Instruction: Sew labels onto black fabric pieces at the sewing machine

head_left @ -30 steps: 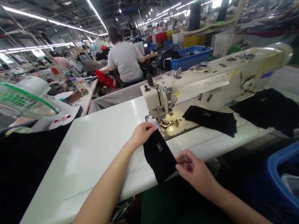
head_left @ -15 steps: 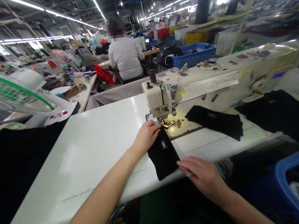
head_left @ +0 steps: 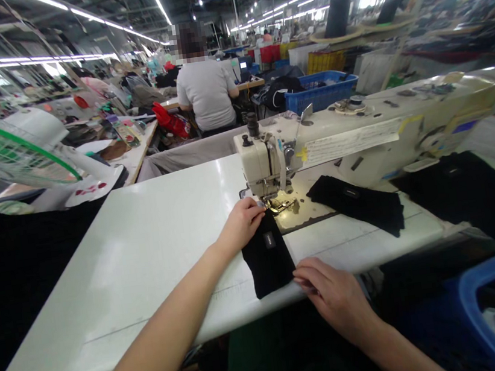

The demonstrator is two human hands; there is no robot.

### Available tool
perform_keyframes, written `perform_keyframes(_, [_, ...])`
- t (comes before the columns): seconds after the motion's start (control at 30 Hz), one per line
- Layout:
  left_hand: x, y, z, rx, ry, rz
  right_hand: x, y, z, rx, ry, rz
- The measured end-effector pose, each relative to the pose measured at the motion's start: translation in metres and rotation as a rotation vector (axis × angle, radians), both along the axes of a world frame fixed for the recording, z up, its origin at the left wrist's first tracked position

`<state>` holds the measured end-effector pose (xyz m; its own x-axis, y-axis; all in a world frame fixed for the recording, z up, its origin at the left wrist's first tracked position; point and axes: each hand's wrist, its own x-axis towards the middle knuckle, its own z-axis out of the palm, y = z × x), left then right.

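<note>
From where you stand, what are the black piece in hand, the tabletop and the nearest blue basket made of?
Black piece: seemingly fabric, matte, with a wavy edge; knit or woven, I can't tell. Tabletop: probably white laminate, glossy, mirroring light. Blue basket: likely moulded plastic, given its smooth, rounded rim.

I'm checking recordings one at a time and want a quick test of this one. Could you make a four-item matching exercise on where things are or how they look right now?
Column one
1. left hand
2. right hand
3. sewing machine
4. fan

Column two
A. cream-coloured, on the white table
B. at the lower right edge of the black cloth piece
C. green-rimmed, at the picture's left edge
D. at the upper end of the black cloth piece

Right pairs: 1-D, 2-B, 3-A, 4-C
</note>
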<state>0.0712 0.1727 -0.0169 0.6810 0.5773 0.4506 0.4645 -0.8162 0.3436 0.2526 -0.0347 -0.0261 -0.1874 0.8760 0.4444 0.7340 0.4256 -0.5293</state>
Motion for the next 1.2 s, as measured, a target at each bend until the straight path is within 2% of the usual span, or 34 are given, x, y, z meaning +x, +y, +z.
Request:
perform_keyframes(0.17, [0.001,0.000,0.000,-0.010,-0.010,0.012,0.000,0.000,0.000,-0.021,0.005,-0.007])
perform_keyframes(0.43, [0.001,-0.003,0.002,0.051,0.082,0.032,0.000,0.001,0.001,-0.027,-0.015,0.001])
perform_keyframes(0.9, [0.001,-0.001,0.006,0.073,0.164,0.056,0.001,0.007,0.015,-0.141,-0.137,0.000])
perform_keyframes(1.0, [0.000,-0.020,0.014,0.089,0.252,0.098,0.003,0.004,0.015,-0.131,-0.153,0.009])
perform_keyframes(1.07, [-0.001,-0.045,0.022,0.091,0.268,0.093,0.005,0.000,0.014,-0.117,-0.167,0.012])
perform_keyframes(1.2, [-0.007,-0.110,0.032,-0.019,0.198,-0.105,0.009,-0.007,0.012,-0.120,-0.217,0.021])
